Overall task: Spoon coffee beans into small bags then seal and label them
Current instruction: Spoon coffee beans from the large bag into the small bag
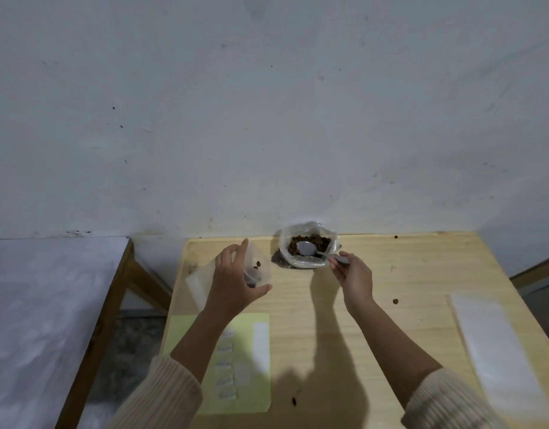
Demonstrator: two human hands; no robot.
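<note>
Early filling: few beans in small bag, centre-left, gripped by left hand. Right hand pinching spoon inside bean pouch. Sealing, labelling left to do.

small bag left of bean bag on table.
</note>
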